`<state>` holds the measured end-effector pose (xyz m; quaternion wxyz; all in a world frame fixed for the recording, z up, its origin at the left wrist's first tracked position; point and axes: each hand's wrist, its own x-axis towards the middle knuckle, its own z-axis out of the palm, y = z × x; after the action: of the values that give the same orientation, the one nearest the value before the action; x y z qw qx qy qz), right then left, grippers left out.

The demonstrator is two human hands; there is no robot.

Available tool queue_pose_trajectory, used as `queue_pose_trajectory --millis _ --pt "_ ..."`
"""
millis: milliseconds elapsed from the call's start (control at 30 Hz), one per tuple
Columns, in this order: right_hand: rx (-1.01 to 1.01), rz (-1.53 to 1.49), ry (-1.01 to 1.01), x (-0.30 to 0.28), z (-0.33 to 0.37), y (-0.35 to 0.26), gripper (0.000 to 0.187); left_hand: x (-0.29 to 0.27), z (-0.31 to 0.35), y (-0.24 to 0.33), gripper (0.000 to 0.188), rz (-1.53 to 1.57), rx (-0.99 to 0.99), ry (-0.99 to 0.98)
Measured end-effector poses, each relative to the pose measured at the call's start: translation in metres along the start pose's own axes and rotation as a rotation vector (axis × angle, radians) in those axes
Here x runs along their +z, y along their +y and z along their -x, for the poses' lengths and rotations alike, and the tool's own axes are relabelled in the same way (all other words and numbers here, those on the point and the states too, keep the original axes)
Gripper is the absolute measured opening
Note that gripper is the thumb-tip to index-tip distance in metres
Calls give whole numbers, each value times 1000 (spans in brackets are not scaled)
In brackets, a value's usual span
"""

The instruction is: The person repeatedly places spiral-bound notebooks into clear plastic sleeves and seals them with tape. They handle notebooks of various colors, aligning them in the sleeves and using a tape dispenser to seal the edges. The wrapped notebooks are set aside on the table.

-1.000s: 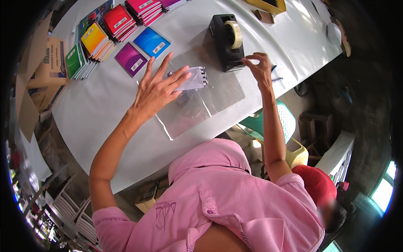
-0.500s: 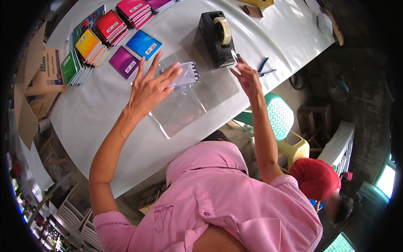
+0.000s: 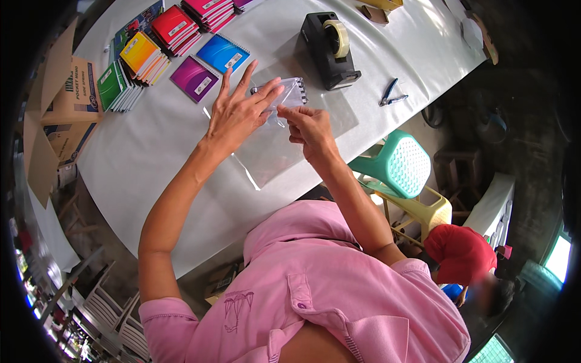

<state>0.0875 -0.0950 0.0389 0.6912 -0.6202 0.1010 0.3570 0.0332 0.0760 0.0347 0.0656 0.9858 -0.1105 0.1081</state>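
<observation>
A small spiral notebook [image 3: 294,92] wrapped in clear plastic lies on the table, its dark coil facing right. My left hand [image 3: 235,115] rests over its left side, fingers spread and stretched out, with the fingertips on the wrap. At the notebook's near edge is my right hand [image 3: 310,128], thumb and forefinger pinched on a piece of clear tape that barely shows. Under both hands a large clear plastic sheet [image 3: 266,160] is spread. Beyond the right hand stands a black tape dispenser [image 3: 321,51] with a roll of tape.
Piles of red notebooks [image 3: 172,27], yellow notebooks [image 3: 140,53] and green notebooks [image 3: 112,85] stand far left. Nearer are a blue notebook [image 3: 223,53] and a purple notebook [image 3: 193,78]. Blue-handled cutters [image 3: 392,94] lie right. A cardboard box [image 3: 75,91] borders the table. Beyond are stools [image 3: 408,163] and a person in red [image 3: 460,254].
My right hand has moved left from the dispenser's cutting end to the wrapped notebook, its fingers now pinched. My left hand stays spread on the notebook. The whole view has shifted slightly.
</observation>
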Motion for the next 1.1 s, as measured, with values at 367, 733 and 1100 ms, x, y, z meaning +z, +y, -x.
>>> queue_pose_trajectory --millis 367,733,1100 --pt "-302 219 194 0 -7 49 38 5 -21 -10 58 362 -205 -147" --pt "27 386 -552 -15 -45 100 43 31 -58 -9 107 305 -83 -302" --pt "-553 244 -278 -43 -45 -9 72 44 36 -2 123 1642 -551 209"
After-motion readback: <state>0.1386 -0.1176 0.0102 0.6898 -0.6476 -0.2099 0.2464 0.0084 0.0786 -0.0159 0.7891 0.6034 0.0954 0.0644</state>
